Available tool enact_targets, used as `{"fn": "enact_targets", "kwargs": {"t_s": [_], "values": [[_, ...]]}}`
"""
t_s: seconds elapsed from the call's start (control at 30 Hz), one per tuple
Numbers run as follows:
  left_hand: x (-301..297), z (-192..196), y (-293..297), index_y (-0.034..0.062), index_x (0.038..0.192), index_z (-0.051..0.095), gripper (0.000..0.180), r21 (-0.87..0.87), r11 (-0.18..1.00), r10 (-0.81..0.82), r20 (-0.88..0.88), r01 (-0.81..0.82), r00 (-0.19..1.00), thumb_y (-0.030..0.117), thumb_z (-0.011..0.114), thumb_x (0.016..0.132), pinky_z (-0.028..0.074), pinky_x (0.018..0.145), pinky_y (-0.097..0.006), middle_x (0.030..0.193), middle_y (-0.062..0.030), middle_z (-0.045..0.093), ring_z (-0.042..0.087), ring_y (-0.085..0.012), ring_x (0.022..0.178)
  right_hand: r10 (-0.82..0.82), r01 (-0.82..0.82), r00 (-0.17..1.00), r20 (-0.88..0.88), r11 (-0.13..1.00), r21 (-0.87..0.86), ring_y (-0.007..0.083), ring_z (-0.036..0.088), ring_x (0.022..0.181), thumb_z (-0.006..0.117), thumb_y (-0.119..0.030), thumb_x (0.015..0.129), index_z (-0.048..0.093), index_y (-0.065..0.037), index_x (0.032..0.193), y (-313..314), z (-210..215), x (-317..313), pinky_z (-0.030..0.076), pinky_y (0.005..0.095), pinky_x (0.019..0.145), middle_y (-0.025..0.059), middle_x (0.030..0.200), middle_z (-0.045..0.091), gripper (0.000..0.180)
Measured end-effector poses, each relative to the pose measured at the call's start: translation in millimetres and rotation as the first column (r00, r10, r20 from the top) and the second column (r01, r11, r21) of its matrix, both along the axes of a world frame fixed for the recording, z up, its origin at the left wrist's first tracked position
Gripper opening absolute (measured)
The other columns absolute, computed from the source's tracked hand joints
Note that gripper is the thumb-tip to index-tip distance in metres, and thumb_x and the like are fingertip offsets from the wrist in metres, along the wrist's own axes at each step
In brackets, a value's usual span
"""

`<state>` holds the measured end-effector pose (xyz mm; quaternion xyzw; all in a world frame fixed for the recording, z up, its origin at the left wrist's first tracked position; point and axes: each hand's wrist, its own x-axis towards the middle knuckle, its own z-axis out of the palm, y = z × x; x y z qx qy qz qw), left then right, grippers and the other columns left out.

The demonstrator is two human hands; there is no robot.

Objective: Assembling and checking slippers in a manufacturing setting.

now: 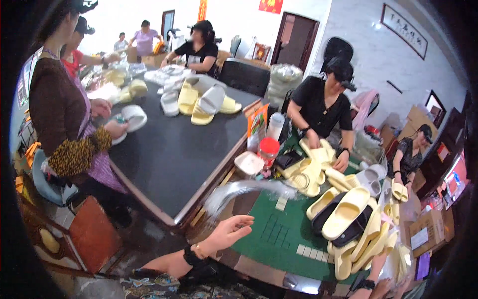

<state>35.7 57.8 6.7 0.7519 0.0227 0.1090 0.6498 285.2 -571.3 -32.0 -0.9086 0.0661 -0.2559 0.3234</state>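
My left hand (230, 232) is over the near left edge of a green mat (274, 224), its fingers stretched out and nothing in them. A clear plastic bag (234, 194) lies just beyond it. At the lower right, my right hand (380, 265) is against the near end of a pile of pale yellow slippers (347, 213); its fingers are mostly hidden, so its grip cannot be made out. Some dark slippers (326, 222) lie under the top yellow one. Another hand (384, 287) shows below mine, partly cut off; whose it is cannot be told.
White tiles (313, 253) lie on the mat. Beyond it stand a red-lidded jar (269, 149) and a white bottle (275, 127). A co-worker (323, 104) handles slippers across the table. Left is a dark table (184, 149) with more slippers and a standing person (64, 99).
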Motion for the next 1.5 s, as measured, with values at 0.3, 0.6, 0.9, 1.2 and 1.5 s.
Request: {"fn": "enact_targets", "kwargs": {"t_s": [0.3,0.6,0.9,1.2,1.5], "values": [[-60,217,-67,-0.0022,0.138,0.038,0.082,0.012,0.688,-0.295,0.918,0.726,0.265,0.063,0.043,0.088,0.023,0.108,-0.055,0.143,-0.0271,0.033,0.03,-0.0445,0.131,-0.086,0.111,0.967,0.24,0.989,-0.094,0.04,0.042,0.125,0.047,0.003,0.082,0.043,0.008,0.131,44,43,-47,0.032,0.0422,0.107,0.0259,0.133,0.045,0.049],[-60,213,-107,0.0032,0.134,0.051,0.079,0.156,0.693,-0.192,0.981,0.704,-0.028,0.067,0.037,0.09,0.019,0.109,-0.056,0.135,-0.0298,0.045,0.041,-0.0484,0.125,0.454,-0.394,0.798,0.397,0.891,-0.227,0.0285,0.055,0.109,0.048,0.005,0.083,0.058,0.001,0.105,259,99,-140,0.042,0.0356,0.093,0.0175,0.114,0.058,0.024],[-25,190,-15,-0.0058,0.142,0.028,0.076,0.468,0.864,-0.339,0.266,0.186,0.902,0.029,0.067,0.086,0.027,0.112,-0.037,0.147,-0.0239,0.031,0.037,-0.0329,0.133,0.779,-0.771,0.598,-0.189,0.623,0.129,0.0268,0.064,0.068,0.061,-0.006,0.081,0.067,-0.001,0.086,331,-52,-156,0.05,0.0337,0.063,0.0139,0.079,0.066,0.009],[-1,58,243,-0.0067,0.121,0.051,0.071,0.857,0.202,0.829,0.108,-0.474,0.548,0.045,0.069,0.076,0.046,0.095,-0.043,0.117,-0.0267,0.058,0.057,-0.0373,0.109,0.771,-0.754,0.634,-0.062,0.635,0.168,0.0264,0.063,0.066,0.062,-0.006,0.08,0.067,0.0,0.082,343,-53,-153,0.049,0.0332,0.061,0.015,0.075,0.064,0.008],[35,-1,316,-0.0112,0.134,0.028,0.095,0.215,0.183,0.979,-0.128,-0.959,0.158,0.027,0.082,0.066,0.047,0.095,-0.041,0.12,-0.0318,0.055,0.057,-0.041,0.112,0.744,-0.753,0.652,-0.146,0.657,-0.018,0.037,0.064,0.08,0.058,-0.019,0.088,0.067,-0.005,0.098,329,-48,-162,0.05,0.0414,0.072,0.0196,0.088,0.067,0.019]]}}
